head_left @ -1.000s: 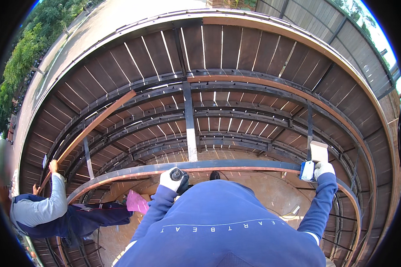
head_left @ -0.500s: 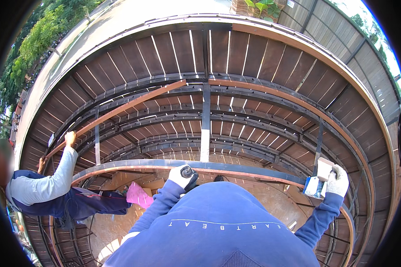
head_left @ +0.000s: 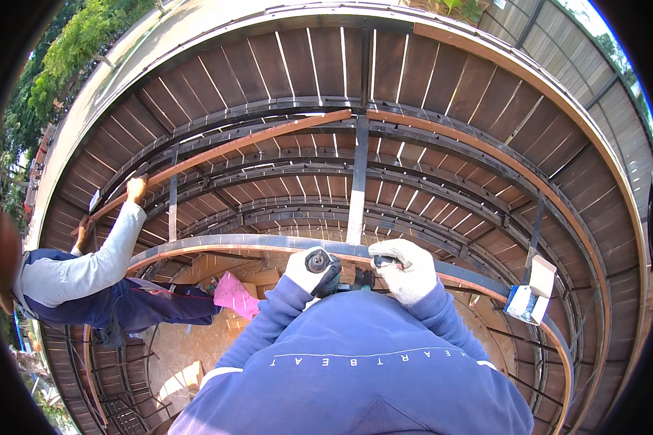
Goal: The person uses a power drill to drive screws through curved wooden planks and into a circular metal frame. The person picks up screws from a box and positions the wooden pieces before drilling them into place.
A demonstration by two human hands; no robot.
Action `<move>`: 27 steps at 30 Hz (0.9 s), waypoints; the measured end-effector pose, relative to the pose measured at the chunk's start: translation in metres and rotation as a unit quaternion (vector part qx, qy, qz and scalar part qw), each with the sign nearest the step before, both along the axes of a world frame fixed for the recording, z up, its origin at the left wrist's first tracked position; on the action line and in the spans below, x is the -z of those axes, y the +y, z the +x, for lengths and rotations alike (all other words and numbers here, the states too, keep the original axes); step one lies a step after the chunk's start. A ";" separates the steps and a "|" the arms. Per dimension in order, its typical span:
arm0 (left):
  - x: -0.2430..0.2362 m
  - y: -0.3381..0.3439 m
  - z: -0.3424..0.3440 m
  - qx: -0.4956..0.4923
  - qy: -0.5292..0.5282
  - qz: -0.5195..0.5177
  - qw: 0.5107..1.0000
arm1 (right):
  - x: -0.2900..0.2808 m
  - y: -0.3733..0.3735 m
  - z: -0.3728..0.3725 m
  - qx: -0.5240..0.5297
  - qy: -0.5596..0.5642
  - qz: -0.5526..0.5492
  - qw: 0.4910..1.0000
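Observation:
My left hand (head_left: 299, 272), in a white glove, is wrapped round a dark cordless drill (head_left: 317, 261) with its chuck turned upward. Close to it on the right, my right hand (head_left: 413, 275), also gloved in white, is closed in a pinch. A small dark piece (head_left: 384, 260) shows at its fingertips, too small to name. Both hands are just at the curved metal rail (head_left: 268, 243) before me. Further right, an open blue-and-white cardboard box (head_left: 522, 304) with its flap up rests on this rail, apart from my hands.
At the left a co-worker's hand (head_left: 136, 188) grips a long brown strip (head_left: 225, 152) laid slantwise over the curved frame. An upright metal post (head_left: 358, 188) stands ahead. Dark slatted panels (head_left: 290, 69) curve around the far side. A pink sheet (head_left: 233, 293) lies below at left.
My right hand has left the box and come over beside the drill, fingers pinched. The box stays on the rail. The whole view has shifted a little; the co-worker still holds the strip.

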State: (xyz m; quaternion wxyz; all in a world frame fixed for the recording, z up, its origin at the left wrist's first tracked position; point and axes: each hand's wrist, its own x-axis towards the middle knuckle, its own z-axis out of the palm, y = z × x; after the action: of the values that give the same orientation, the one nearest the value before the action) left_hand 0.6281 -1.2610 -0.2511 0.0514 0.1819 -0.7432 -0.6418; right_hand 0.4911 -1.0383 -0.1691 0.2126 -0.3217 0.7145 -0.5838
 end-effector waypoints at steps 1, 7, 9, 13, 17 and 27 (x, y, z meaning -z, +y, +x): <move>-0.004 -0.002 0.000 0.010 0.013 0.013 1.000 | 0.000 -0.006 0.001 0.005 -0.080 -0.039 0.996; -0.085 -0.007 -0.022 0.090 0.001 -0.016 0.996 | -0.044 -0.050 -0.005 -0.006 -0.117 -0.127 0.985; -0.083 -0.010 -0.024 0.115 0.045 -0.093 0.988 | -0.047 -0.063 0.001 -0.037 -0.113 -0.137 0.983; -0.068 -0.021 -0.026 0.160 0.128 -0.182 0.962 | -0.036 -0.077 0.015 -0.063 -0.202 -0.210 0.954; -0.084 -0.031 -0.026 0.172 0.052 -0.092 0.979 | -0.039 -0.087 0.024 -0.049 -0.231 -0.234 0.943; -0.073 -0.061 -0.019 0.212 0.071 -0.099 0.970 | -0.023 -0.111 0.051 -0.007 -0.160 -0.201 0.966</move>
State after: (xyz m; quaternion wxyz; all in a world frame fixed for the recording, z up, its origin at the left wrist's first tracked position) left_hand 0.6090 -1.3218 -0.1778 -0.0148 -0.0317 -0.8193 -0.5724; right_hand 0.5420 -1.1488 -0.1463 0.2591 -0.2648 0.5369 -0.7580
